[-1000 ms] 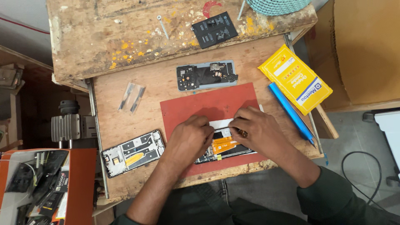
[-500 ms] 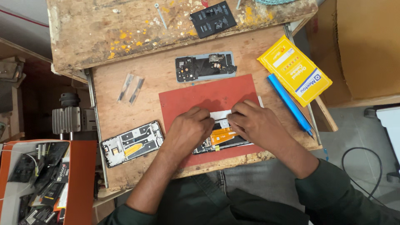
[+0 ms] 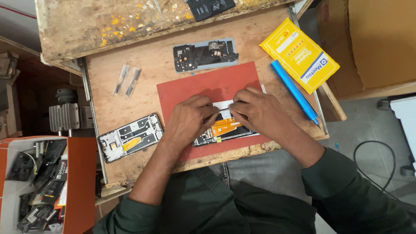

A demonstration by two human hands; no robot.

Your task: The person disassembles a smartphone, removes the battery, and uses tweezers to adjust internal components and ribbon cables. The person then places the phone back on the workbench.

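Both hands worked over an opened phone (image 3: 223, 130) lying on a red work mat (image 3: 208, 86) near the front edge of the wooden bench (image 3: 130, 52). The left hand (image 3: 188, 119) rested on the phone's left half, fingers curled together and pressing down at its upper edge; the right hand (image 3: 260, 112) lay at 3 o'clock from it, fingertips drawn together on a small white strip (image 3: 223, 104) at the top of the phone. Whether either hand pinched the strip or merely pressed it could not be told. An orange flex cable (image 3: 225, 125) showed inside the phone between the two hands. At 12 o'clock from the hands, just beyond the mat, lay a phone rear housing (image 3: 206, 54) with its inner side up. At 9 o'clock, off the mat, lay a second opened phone frame (image 3: 130, 138) with a yellow part inside. Two thin metal strips (image 3: 128, 80) lay at 10 o'clock. At 2 o'clock sat a yellow packet (image 3: 299, 58), with a blue tool (image 3: 294, 95) just beside it. At 8 o'clock, beside the bench, an orange box (image 3: 80, 182) held a heap of dark phone parts (image 3: 39, 182).
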